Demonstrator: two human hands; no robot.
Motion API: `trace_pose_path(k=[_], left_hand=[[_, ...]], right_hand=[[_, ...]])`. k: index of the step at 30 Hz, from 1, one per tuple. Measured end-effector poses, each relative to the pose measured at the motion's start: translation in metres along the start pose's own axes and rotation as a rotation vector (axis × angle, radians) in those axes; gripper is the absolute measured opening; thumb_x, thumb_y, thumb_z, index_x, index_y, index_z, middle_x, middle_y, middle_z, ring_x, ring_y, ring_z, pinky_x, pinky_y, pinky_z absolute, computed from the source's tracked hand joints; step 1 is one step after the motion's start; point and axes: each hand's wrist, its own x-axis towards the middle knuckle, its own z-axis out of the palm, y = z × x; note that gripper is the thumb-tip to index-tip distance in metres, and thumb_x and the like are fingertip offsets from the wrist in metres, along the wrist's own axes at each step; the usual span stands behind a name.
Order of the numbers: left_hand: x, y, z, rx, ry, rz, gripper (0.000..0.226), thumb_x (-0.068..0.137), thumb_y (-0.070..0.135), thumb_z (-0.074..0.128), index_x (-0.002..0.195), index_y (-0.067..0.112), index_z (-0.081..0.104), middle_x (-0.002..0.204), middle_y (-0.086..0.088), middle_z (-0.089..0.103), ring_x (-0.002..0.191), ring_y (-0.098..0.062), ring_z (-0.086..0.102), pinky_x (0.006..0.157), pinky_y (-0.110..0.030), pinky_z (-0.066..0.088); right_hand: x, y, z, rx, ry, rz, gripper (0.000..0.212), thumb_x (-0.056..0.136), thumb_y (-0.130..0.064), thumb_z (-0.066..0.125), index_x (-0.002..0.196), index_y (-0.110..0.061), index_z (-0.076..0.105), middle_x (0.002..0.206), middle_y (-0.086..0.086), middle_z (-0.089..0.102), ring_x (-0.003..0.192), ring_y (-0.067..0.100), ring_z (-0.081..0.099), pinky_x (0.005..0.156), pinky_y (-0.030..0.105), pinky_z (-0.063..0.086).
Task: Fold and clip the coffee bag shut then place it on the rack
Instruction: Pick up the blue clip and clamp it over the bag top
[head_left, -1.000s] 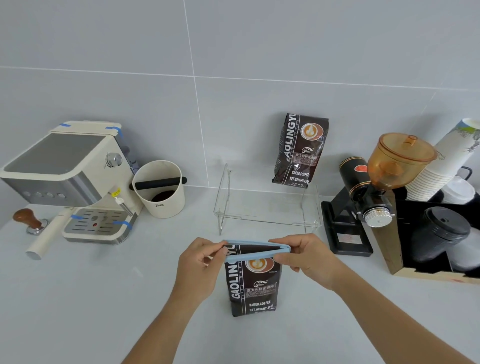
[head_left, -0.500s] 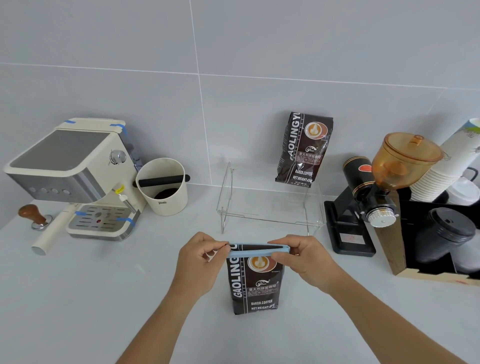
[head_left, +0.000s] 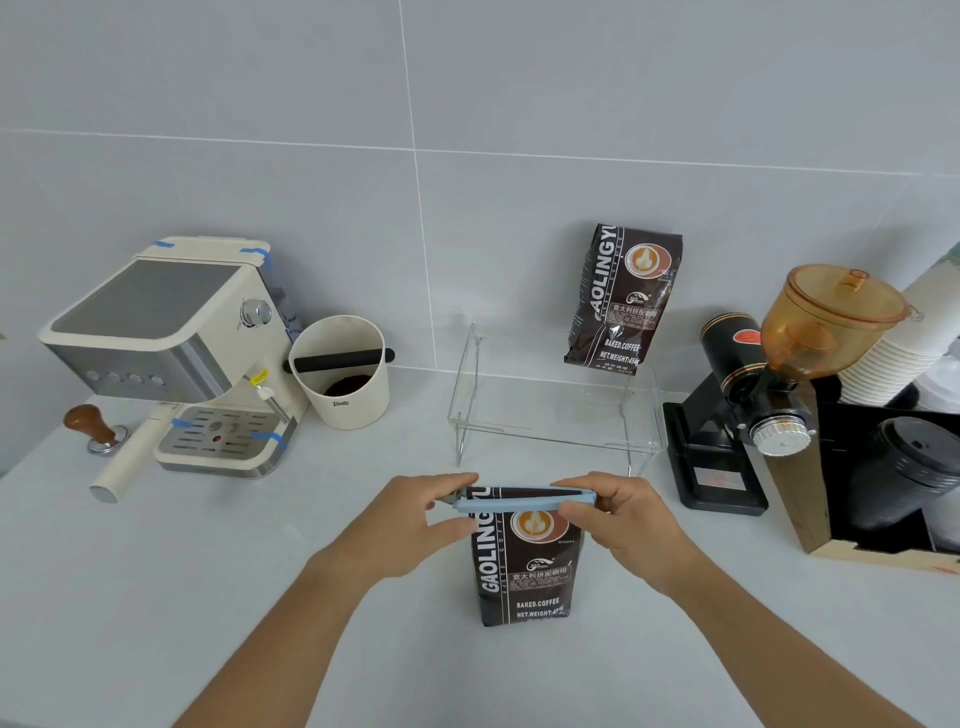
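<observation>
The coffee bag (head_left: 524, 566) stands upright on the pale desk (head_left: 156, 597), just in front of the clear rack (head_left: 556, 415), its printed face turned toward the person. Across its folded top lies a long light-blue clip (head_left: 522, 500), set level from one edge to the other. The left hand (head_left: 410, 525) pinches the clip's left end, thumb below and fingers (head_left: 452, 480) curled over the top, closed on it. The right hand (head_left: 618, 514) grips the right end the same way, thumb pressed against the front of the clip. Whether the clip is snapped fully shut I cannot tell. A second coffee bag (head_left: 623, 301) stands on the back right of the rack, leaning against the tiled wall. To the left sit a cream espresso machine (head_left: 171, 343) and a white tub (head_left: 345, 374) with a black bar across it; a black grinder (head_left: 753, 395) stands to the right.
</observation>
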Motion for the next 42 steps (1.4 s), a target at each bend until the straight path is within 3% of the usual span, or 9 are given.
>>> trace_pose_path(k=[5,8,14,19,22,28,33,38,42], left_hand=[[0.006,-0.003,-0.010,0.002,0.004,0.051,0.027,0.080,0.029,0.074,0.107,0.030,0.073,0.099,0.013,0.075,0.085,0.002,0.063,0.081,-0.014,0.046],[0.008,0.000,-0.015,-0.020,-0.030,0.055,0.019,0.076,0.023,0.079,0.094,0.027,0.076,0.085,0.007,0.078,0.078,-0.007,0.070,0.074,-0.021,0.054],[0.006,0.004,-0.020,0.102,-0.130,0.100,0.022,0.085,0.032,0.067,0.106,0.033,0.070,0.096,0.008,0.077,0.091,-0.004,0.070,0.087,-0.033,0.055],[0.002,0.000,-0.019,0.168,-0.090,0.144,0.020,0.088,0.034,0.059,0.107,0.031,0.067,0.091,0.002,0.075,0.085,-0.020,0.067,0.082,-0.043,0.055],[0.001,0.001,-0.015,0.192,-0.056,0.157,0.015,0.089,0.031,0.059,0.100,0.028,0.069,0.077,-0.005,0.071,0.069,-0.024,0.061,0.069,-0.043,0.053],[0.000,-0.001,-0.008,0.173,-0.043,0.153,0.014,0.089,0.031,0.057,0.097,0.028,0.067,0.072,-0.007,0.069,0.065,-0.026,0.059,0.064,-0.042,0.051],[-0.001,-0.006,-0.007,0.177,-0.036,0.151,0.012,0.090,0.031,0.055,0.095,0.030,0.066,0.070,-0.006,0.068,0.063,-0.025,0.058,0.062,-0.041,0.050],[-0.003,-0.007,-0.005,0.106,-0.003,0.139,0.015,0.090,0.029,0.058,0.101,0.031,0.068,0.077,0.001,0.071,0.073,-0.017,0.064,0.069,-0.031,0.051],[-0.006,-0.008,0.002,-0.138,0.058,0.079,0.018,0.086,0.017,0.068,0.094,0.033,0.071,0.088,0.014,0.071,0.084,-0.004,0.068,0.073,-0.011,0.049]], right_hand=[[-0.003,0.000,0.001,0.017,-0.021,0.023,0.019,0.089,0.005,0.062,0.102,-0.002,0.071,0.065,-0.007,0.075,0.060,0.003,0.068,0.043,0.007,0.044],[-0.004,-0.001,0.001,-0.017,-0.025,0.021,0.018,0.089,0.004,0.063,0.105,0.000,0.071,0.064,-0.008,0.075,0.062,0.000,0.069,0.043,0.006,0.044],[-0.005,0.001,-0.001,-0.048,-0.009,-0.015,0.016,0.089,0.004,0.062,0.098,-0.005,0.071,0.059,-0.009,0.073,0.054,0.000,0.064,0.043,0.005,0.042],[-0.006,0.004,0.003,-0.075,0.013,-0.062,0.020,0.088,0.003,0.064,0.091,-0.015,0.073,0.065,-0.007,0.075,0.063,0.004,0.067,0.049,0.008,0.045],[-0.007,0.006,0.004,-0.137,0.028,-0.100,0.020,0.088,-0.001,0.066,0.087,-0.020,0.074,0.075,-0.001,0.075,0.071,0.008,0.069,0.059,0.015,0.054],[-0.012,0.007,0.003,-0.146,0.065,-0.102,0.019,0.087,-0.002,0.066,0.086,-0.021,0.071,0.081,0.009,0.073,0.075,0.015,0.072,0.066,0.021,0.058],[-0.012,0.011,0.004,-0.221,0.089,-0.138,0.022,0.086,-0.011,0.071,0.084,-0.032,0.074,0.089,0.016,0.075,0.088,0.035,0.072,0.079,0.051,0.059],[-0.012,0.010,0.004,-0.247,0.075,-0.139,0.025,0.084,-0.012,0.073,0.084,-0.037,0.075,0.089,0.013,0.074,0.087,0.028,0.071,0.077,0.049,0.059],[-0.008,0.015,0.001,-0.336,0.083,-0.155,0.035,0.080,-0.014,0.078,0.084,-0.048,0.072,0.089,0.002,0.065,0.075,0.013,0.059,0.064,0.024,0.051]])
